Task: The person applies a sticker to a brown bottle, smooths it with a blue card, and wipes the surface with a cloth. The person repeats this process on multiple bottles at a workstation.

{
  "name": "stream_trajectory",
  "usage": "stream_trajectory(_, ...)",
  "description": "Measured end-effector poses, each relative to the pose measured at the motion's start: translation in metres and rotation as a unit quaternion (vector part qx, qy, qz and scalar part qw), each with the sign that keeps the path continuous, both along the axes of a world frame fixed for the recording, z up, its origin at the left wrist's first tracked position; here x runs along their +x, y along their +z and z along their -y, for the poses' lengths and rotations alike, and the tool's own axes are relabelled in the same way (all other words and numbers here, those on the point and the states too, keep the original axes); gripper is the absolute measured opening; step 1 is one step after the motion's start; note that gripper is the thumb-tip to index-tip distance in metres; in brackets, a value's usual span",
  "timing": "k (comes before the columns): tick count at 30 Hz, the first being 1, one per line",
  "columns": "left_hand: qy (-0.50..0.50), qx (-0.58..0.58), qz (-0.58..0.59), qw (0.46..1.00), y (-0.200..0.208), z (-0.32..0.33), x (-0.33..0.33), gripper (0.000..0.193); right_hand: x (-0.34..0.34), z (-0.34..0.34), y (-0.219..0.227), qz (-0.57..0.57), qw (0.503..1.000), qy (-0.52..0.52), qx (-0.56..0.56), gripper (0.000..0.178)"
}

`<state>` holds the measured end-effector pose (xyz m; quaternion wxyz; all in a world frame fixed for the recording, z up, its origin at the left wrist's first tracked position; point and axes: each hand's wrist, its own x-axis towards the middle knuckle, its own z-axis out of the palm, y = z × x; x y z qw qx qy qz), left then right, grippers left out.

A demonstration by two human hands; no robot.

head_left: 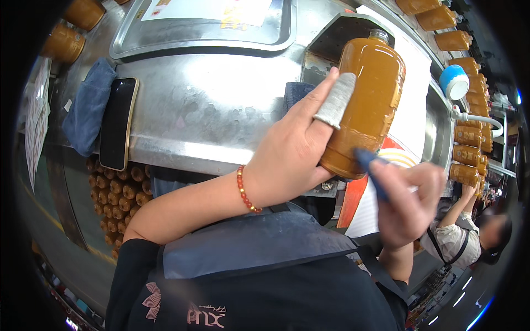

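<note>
Your left fingers [317, 100] grip the bottle [372, 94]; your right fingers [396, 187], blurred, pinch a blue cloth [365, 160] at its base.

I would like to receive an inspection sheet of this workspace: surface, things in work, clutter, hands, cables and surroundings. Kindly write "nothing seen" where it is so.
Surface: metal worktop, shiny, with dull marks.
Job's things: brown bottle, tilted, neck pointing away; blue item, likely a cloth, blurred, at its lower end.
Clutter: dark phone beside a folded blue cloth; metal tray with a sheet in it.
Hands: left hand holds the bottle; right hand holds the blue item.
Cables: nothing seen.
Surroundings: more brown bottles at right; another person beyond.
</note>
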<state>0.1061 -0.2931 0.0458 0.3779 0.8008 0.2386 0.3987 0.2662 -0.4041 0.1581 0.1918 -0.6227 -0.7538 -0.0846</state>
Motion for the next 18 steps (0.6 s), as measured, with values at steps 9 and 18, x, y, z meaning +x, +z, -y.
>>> stream_trajectory(9,0.008,0.009,0.01,1.0,-0.003,0.0,-0.001,0.08,-0.001,-0.008,0.006,0.016,0.994,0.098,-0.046,0.038)
stream_trajectory(18,-0.009,-0.014,0.032,0.999,0.002,0.0,0.002,0.055,0.001,-0.022,0.021,-0.056,0.988,0.081,-0.117,0.038)
